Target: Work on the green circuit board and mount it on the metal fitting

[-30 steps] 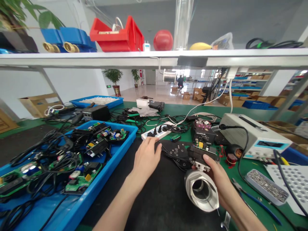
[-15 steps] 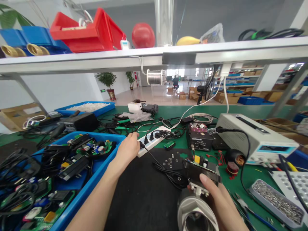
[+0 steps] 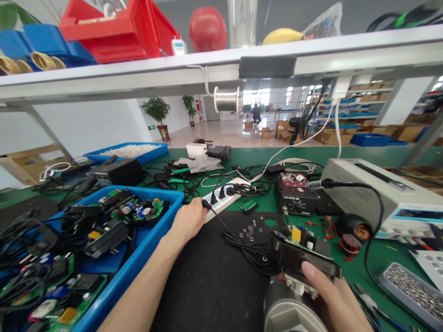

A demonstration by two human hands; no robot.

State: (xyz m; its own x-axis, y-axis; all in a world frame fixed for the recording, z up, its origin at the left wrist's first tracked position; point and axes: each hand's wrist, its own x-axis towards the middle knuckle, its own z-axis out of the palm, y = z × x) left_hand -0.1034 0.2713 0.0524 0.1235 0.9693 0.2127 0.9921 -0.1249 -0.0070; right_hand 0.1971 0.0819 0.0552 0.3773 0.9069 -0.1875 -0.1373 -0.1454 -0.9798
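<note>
Green worktop [image 3: 367, 260] with a black mat [image 3: 214, 281] laid over it runs under both my hands. Nearest me, at the bottom edge, my right hand [image 3: 332, 299] grasps a metal valve body [image 3: 287, 313] topped by a black control box [image 3: 304, 258], my thumb pressed flat across the box's near face and my fingers wrapped around the far side. To the left, my left forearm stretches forward across the mat beside the blue tray [image 3: 145, 258] of circuit boards and cables. My left hand [image 3: 188, 221] is curled, knuckles up, closed on a black plug [image 3: 206, 204] at the near end of the white power strip [image 3: 223, 198]; the plug's cable trails back over the mat toward the valve. Just beyond the box sit a black soldering station [image 3: 296, 198] and a grey bench power supply [image 3: 380, 198]. Overhead, a solder spool [image 3: 226, 99] hangs beneath the shelf [image 3: 138, 83].
</note>
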